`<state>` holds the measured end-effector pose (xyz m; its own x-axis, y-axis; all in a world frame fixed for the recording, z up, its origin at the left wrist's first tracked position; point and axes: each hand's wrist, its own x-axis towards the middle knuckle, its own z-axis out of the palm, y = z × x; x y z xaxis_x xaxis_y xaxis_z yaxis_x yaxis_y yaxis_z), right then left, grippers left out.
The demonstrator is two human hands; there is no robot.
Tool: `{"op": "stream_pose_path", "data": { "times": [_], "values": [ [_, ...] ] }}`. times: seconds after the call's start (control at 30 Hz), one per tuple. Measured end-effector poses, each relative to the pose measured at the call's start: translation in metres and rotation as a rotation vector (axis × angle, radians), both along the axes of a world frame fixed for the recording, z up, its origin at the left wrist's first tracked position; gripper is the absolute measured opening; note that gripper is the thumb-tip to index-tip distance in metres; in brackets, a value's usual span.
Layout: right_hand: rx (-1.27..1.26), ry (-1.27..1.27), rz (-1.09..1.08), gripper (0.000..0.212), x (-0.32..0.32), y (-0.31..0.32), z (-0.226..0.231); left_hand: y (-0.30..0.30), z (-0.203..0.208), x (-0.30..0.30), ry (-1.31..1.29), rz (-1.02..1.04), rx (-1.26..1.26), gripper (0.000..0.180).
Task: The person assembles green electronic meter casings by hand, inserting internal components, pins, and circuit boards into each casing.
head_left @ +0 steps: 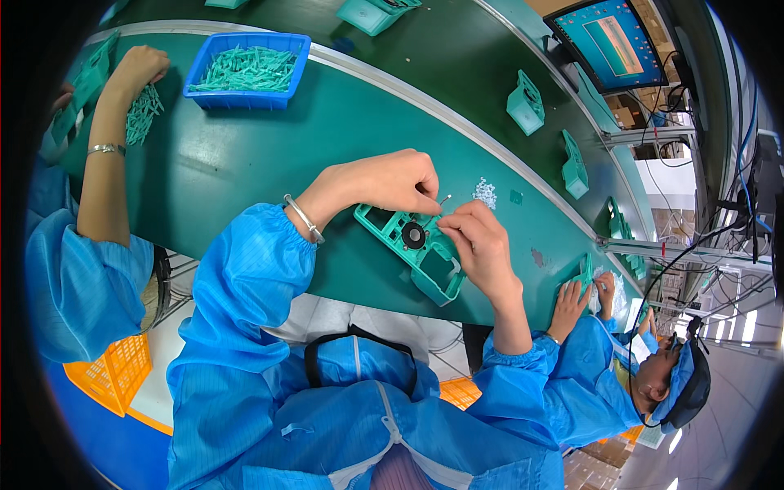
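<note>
A green plastic housing [441,286] with an open frame lies at a slant on the green worktop in front of me. In it sits a round black part [414,235] that looks like a small speaker. My left hand [396,181] is over its far edge, fingers curled and pinched together. Close beside it my right hand [483,243] pinches at the housing's far right side, thumb against forefinger. A thin pale-tipped piece [445,198] sticks up between the two hands. What either hand's fingertips hold is too small or hidden to make out.
A blue bin [237,100] of slim green pieces stands at far left, near a loose green pile [144,114]. Small white parts [485,193] lie beyond my right hand. Green housings [526,104] sit on the line behind the metal rail. Co-workers' hands [569,309] are at both sides.
</note>
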<state>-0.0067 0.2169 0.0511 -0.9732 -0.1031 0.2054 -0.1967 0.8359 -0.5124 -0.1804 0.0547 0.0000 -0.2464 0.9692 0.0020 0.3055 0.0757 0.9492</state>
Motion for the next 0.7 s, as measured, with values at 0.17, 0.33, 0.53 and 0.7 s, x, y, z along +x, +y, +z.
{"op": "stream_pose_path", "data": {
  "times": [0.17,0.33,0.53,0.7],
  "values": [
    [0.08,0.056,0.051,0.013,-0.0033,-0.0035,0.0026,-0.0011,0.002,-0.0002,0.003,0.006,-0.028,0.023],
    [0.22,0.117,0.113,0.024,-0.0028,-0.0036,0.0018,-0.0008,0.0004,-0.0008,0.012,0.003,-0.014,0.023],
    [0.262,0.103,0.136,0.03,-0.0033,-0.0037,0.0032,-0.0007,0.0011,-0.0008,-0.002,0.005,-0.01,0.022],
    [0.285,0.087,0.166,0.034,-0.0036,-0.0019,0.004,-0.0005,-0.0034,-0.0003,0.013,0.02,0.059,0.024]
  ]
}}
